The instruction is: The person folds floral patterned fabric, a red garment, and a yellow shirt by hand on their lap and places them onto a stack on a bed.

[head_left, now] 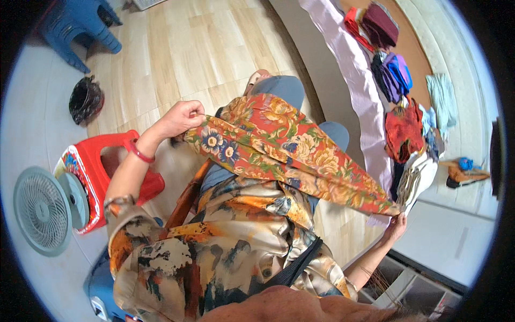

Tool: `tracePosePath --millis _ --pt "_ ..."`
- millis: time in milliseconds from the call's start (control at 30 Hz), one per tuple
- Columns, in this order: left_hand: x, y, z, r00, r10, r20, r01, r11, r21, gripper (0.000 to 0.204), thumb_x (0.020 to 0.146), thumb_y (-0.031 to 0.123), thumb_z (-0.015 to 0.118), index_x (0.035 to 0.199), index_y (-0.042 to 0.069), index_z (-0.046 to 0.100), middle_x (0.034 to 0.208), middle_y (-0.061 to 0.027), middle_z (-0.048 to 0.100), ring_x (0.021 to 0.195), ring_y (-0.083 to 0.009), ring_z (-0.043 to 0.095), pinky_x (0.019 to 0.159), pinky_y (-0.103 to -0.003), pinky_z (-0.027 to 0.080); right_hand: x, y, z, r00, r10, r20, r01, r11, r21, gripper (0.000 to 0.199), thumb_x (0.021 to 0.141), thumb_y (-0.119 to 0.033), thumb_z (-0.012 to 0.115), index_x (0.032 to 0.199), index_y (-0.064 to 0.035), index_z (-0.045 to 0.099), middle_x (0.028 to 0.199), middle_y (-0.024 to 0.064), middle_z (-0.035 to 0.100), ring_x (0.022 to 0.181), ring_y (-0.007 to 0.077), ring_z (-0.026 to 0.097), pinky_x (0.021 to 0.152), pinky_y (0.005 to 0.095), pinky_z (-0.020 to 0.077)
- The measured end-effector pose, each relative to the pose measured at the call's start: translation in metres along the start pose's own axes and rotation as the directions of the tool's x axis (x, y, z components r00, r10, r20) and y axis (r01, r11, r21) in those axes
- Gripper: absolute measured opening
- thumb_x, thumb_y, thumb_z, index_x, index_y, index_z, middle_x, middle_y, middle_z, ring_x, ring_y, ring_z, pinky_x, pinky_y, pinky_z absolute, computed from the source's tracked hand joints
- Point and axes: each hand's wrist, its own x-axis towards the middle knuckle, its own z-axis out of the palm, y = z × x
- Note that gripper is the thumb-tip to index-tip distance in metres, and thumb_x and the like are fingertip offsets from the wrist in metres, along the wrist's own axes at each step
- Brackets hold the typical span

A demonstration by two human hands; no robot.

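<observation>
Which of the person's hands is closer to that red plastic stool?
Left. The left hand, gripping one end of the floral cloth, is just above the red stool; the right hand holds the far end.

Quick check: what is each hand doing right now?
Left hand: closed on one end of the floral cloth.
Right hand: closed on the cloth's other end, by the clothes pile.

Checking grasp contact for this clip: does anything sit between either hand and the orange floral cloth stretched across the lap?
Nothing visible does. The left hand pinches one end of the floral cloth directly, and the right hand grips the opposite corner beside the bed edge. The cloth spans freely between them above the person's knees.
</observation>
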Motion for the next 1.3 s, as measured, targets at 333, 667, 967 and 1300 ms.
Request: tracePosePath --millis 333,667,967,1300 --pt "0.007 0.009 0.007 0.993 0.100 0.062 -0.084 0.973 -0.217 0.007 0.083 0.008 0.063 0.083 0.001 0.060 0.080 -0.0001 0.054 0.075 -0.0080 0.052 0.066 -0.024 0.043 -0.031 -0.052 0.001 0.977 -0.214 -0.003 0.212 0.964 0.162 0.020 0.092 -0.013 0.054 0.103 0.0039 0.053 0.104 0.0164 0.060 0.099 0.0250 0.057 0.093 0.0383 0.0431" --pt "0.091 0.011 0.033 0.953 0.294 0.065 -0.290 0.955 -0.068 0.008 0.072 0.001 0.064 0.076 0.000 0.057 0.117 -0.0088 0.058 0.106 -0.0189 0.054 0.089 -0.030 0.044 -0.089 -0.161 0.000 0.848 -0.516 0.120 0.439 0.812 0.384 0.022 0.090 -0.011 0.055 0.109 -0.0044 0.062 0.120 0.0124 0.055 0.112 0.0245 0.051 0.095 0.0431 0.0444" --pt "0.141 0.028 0.059 0.787 0.544 0.290 -0.596 0.792 0.132 0.014 0.060 0.004 0.067 0.060 0.001 0.053 0.096 -0.0097 0.062 0.091 -0.0233 0.056 0.080 -0.033 0.045 -0.086 -0.142 -0.023 0.902 -0.429 0.056 0.391 0.864 0.318 0.021 0.092 -0.009 0.052 0.110 0.0021 0.056 0.112 0.0141 0.060 0.096 0.0194 0.061 0.080 0.0286 0.0522" --pt "0.069 0.092 -0.047 0.893 0.432 0.128 -0.435 0.900 0.001 0.014 0.067 0.006 0.066 0.068 0.001 0.053 0.089 -0.0061 0.056 0.083 -0.0148 0.054 0.069 -0.028 0.046 -0.032 -0.071 -0.024 0.945 -0.309 -0.110 0.322 0.939 0.124 0.019 0.093 -0.011 0.052 0.103 0.0043 0.057 0.100 0.0166 0.062 0.094 0.0235 0.060 0.089 0.0352 0.0476"
